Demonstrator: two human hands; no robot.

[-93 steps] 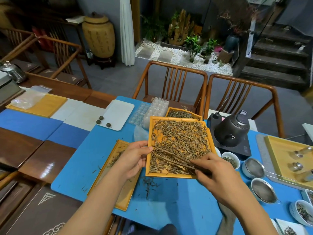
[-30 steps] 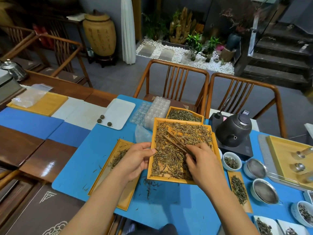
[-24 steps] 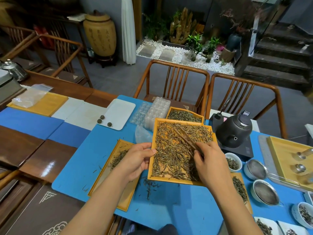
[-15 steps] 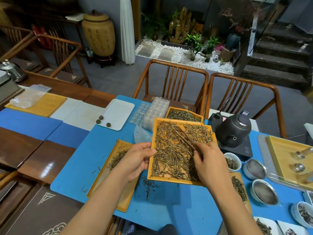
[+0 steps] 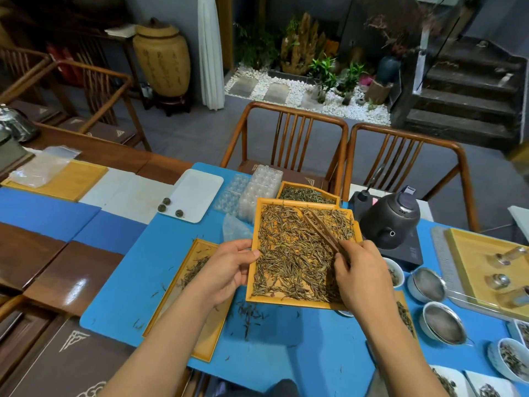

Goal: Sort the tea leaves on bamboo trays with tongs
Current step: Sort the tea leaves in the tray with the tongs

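Going from the left: on the blue mat I see a narrow bamboo tray lying near the mat's front-left corner, its long axis running from the near edge away toward the far edge, with a thin scatter of leaves at its far end. My left hand lies over it and grips the left rim of the main bamboo tray, thumb curled over the top of the rim, fingers tucked under (their tips are hidden). That main tray sits mid-mat, long axis also near-to-far, tilted slightly, and covered with tea leaves lying in all directions. Behind it, at the mat's far edge, a second tray of leaves peeks out.

My right hand is curled round the near end of the dark wooden tongs, pinching them. The tongs point diagonally away and to the left, tips close together over the far half of the tray.

The big ochre jar in the room's far left carries columns of characters, too small to read.
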